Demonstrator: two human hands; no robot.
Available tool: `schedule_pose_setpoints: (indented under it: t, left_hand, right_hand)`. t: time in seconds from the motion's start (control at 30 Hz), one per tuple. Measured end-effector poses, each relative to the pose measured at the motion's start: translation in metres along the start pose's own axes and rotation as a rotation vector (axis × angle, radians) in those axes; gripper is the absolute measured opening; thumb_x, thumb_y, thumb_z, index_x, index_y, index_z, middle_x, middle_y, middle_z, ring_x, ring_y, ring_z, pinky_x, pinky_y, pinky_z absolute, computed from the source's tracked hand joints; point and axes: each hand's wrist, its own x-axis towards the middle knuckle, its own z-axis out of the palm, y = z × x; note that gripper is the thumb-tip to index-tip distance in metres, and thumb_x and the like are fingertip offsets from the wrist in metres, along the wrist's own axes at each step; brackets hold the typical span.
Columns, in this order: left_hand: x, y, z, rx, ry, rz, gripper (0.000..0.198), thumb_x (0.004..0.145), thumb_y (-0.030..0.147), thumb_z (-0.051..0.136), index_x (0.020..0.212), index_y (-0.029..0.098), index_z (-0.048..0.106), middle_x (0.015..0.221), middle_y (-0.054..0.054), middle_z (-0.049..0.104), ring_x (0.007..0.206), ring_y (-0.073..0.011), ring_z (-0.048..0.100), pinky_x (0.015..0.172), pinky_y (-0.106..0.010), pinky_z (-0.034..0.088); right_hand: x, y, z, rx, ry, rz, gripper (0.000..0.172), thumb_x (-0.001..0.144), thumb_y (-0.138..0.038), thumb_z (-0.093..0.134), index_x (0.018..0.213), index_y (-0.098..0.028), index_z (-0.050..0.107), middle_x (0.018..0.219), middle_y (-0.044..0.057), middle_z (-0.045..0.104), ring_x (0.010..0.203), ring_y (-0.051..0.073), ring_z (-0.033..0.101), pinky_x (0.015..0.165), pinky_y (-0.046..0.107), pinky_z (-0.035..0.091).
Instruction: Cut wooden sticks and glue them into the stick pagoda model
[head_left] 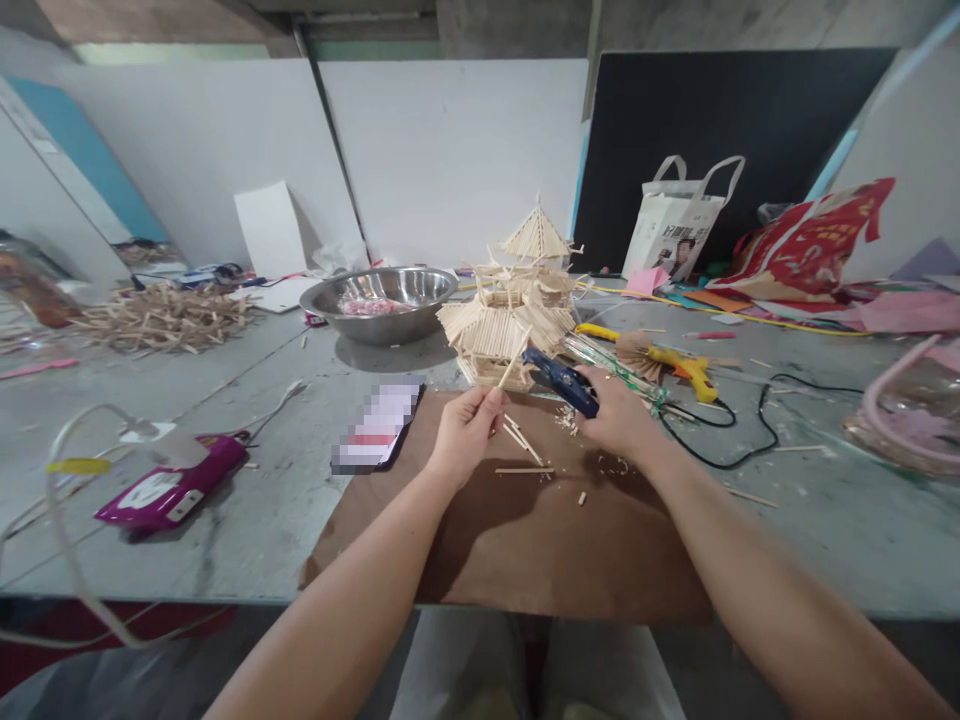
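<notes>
forearms (366, 590) span brown sheet (540, 545); phone (381, 425) beside, stick model (502, 322) beyond

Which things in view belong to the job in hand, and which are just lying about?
Seemingly part of the job: held stick, blue hand tool, stick model, brown sheet.

Apparently just lying about: phone, metal bowl, white bag, red bag.
</notes>
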Motion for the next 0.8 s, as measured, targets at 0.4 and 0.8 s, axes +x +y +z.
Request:
schedule_pose_setpoints:
  t: [0.4,0.8]
  left_hand:
    - [-0.003,-0.002,0.003,0.095,-0.137,0.02,0.034,0.076,0.035,0.045,0.049,0.014,0.047,0.045,0.003,0.047,0.042,-0.0052,0.038,0.044,-0.018,0.031]
    - [-0.003,-0.003,0.004,0.111,-0.141,0.042,0.033,0.076,0.031,0.045,0.048,0.014,0.047,0.043,0.003,0.046,0.043,-0.0055,0.039,0.045,-0.017,0.031]
  right_hand:
    - [-0.006,-0.021,0.002,0.02,-0.154,-0.106,0.058,0.053,-0.014,0.046,0.111,-0.015,0.044,0.102,0.01,0.055,0.092,0.023,0.05,0.078,0.032,0.038]
    - [-0.007,-0.022,0.002,-0.002,-0.17,-0.115,0.057,0.054,-0.016,0.047,0.112,-0.014,0.046,0.105,0.009,0.055,0.095,0.021,0.05,0.085,0.031,0.037]
